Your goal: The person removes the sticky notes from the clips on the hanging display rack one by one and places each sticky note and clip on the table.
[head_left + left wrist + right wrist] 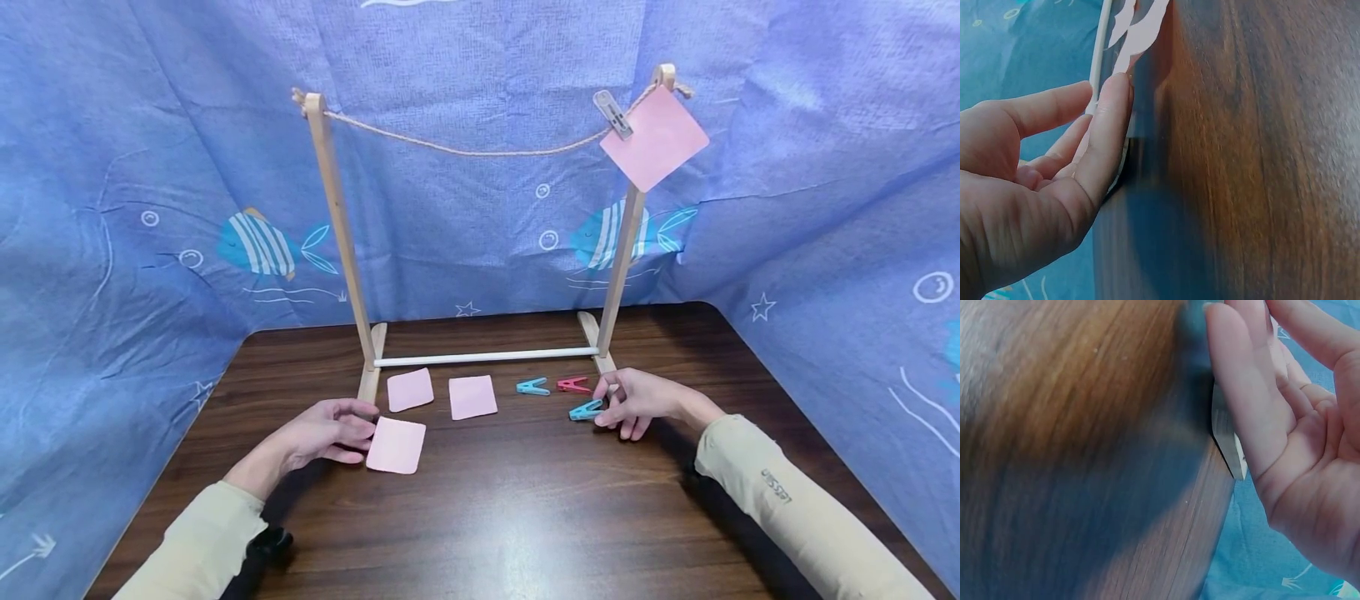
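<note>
My left hand (pixel 328 433) is at the left edge of a pink square paper (pixel 396 445), its fingertips partly hidden there. In the left wrist view, one fingertip meets a pink sheet (pixel 1142 34), while another finger stands apart; whether the paper is pinched does not show. Between thumb and fingertips, my right hand (pixel 633 404) holds the handle end of a blue clothespin (pixel 584 411), low over the table. Another blue clothespin (pixel 532 387) and a red clothespin (pixel 573 384) lie just beyond. Two more pink papers (pixel 410 390) lie behind the left one.
A wooden stand (pixel 341 225) with a white crossbar (pixel 487 357) rises at the back of the brown table (pixel 465 533). A sagging rope (pixel 480 153) spans its posts. Near its right end, a grey clothespin (pixel 613 115) holds a pink paper (pixel 656 142). Blue fish-print cloth (pixel 465 225) surrounds the table.
</note>
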Motion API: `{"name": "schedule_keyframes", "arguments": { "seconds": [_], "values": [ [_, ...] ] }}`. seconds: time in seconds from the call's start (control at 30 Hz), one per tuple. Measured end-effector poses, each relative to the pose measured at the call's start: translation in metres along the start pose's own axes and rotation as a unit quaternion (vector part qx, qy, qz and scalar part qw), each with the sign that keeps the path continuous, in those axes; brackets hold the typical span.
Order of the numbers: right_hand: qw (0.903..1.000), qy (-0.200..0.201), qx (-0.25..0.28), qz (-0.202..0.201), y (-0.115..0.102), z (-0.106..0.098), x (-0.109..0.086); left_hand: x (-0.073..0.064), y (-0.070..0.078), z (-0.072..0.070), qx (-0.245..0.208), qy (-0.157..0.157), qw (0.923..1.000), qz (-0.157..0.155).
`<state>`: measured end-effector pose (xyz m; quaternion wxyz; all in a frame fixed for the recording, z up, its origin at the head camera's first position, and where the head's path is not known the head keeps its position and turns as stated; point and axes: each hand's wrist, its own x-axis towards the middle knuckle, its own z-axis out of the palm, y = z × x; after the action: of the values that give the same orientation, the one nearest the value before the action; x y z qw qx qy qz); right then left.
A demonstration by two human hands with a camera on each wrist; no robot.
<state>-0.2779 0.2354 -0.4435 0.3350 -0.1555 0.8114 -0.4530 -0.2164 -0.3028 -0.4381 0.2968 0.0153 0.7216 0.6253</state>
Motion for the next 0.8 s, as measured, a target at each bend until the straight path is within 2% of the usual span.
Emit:
{"name": "schedule_keyframes", "arguments": {
  "seconds": [0.3, 0.57, 0.8],
  "values": [
    [0.9999, 0.006, 0.005, 0.015, 0.0016, 0.0010, 0.0021, -0.0023, -0.0001, -0.0023, -0.001, 0.008, 0.9999, -0.007],
    [0.9999, -0.001, 0.003, 0.010, -0.0007, 0.0022, 0.0017, -0.0024, 0.0017, -0.0009, -0.005, 0.004, 0.9999, -0.012],
    [0.9999, -0.006, 0.005, 0.007, -0.0003, 0.0014, 0.0021, -0.0035, 0.0024, -0.0032, -0.008, -0.001, 1.0000, -0.003]
  ]
}}
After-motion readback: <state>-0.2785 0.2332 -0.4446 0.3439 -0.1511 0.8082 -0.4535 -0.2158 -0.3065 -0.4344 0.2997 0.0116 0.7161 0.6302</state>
